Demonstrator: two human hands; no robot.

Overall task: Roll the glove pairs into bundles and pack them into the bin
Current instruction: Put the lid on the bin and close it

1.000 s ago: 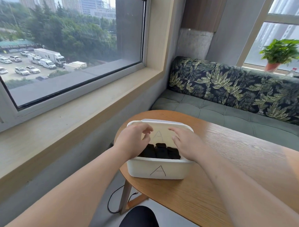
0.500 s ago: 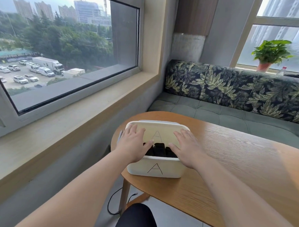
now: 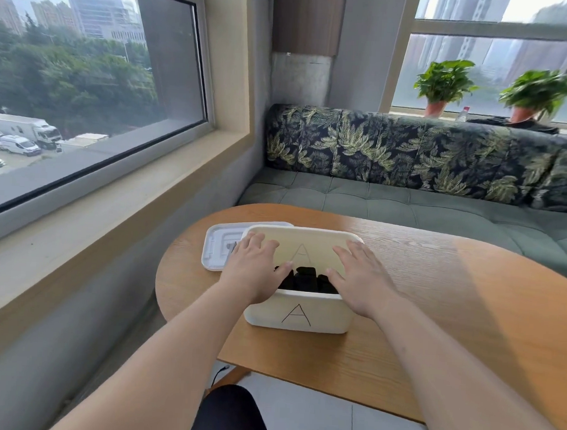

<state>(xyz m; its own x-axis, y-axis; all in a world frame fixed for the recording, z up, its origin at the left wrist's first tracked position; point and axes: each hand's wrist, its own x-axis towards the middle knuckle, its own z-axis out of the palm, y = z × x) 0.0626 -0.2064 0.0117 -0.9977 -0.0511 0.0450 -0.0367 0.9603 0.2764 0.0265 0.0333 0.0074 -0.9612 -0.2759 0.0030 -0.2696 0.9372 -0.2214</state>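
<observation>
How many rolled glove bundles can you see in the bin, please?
3 glove bundles in a row in the bin: one by the left hand, one in the middle, one by the right hand. More may hide underneath.

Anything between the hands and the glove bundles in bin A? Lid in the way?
Nothing visible. The lid lies on the table beside the bin, off its opening. The left hand and right hand are spread flat over the open bin, directly above the black glove bundles.

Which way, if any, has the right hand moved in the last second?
Yes: the right hand has shifted rightward, away from the A inside the bin toward its right rim, fingers now flat.
</observation>
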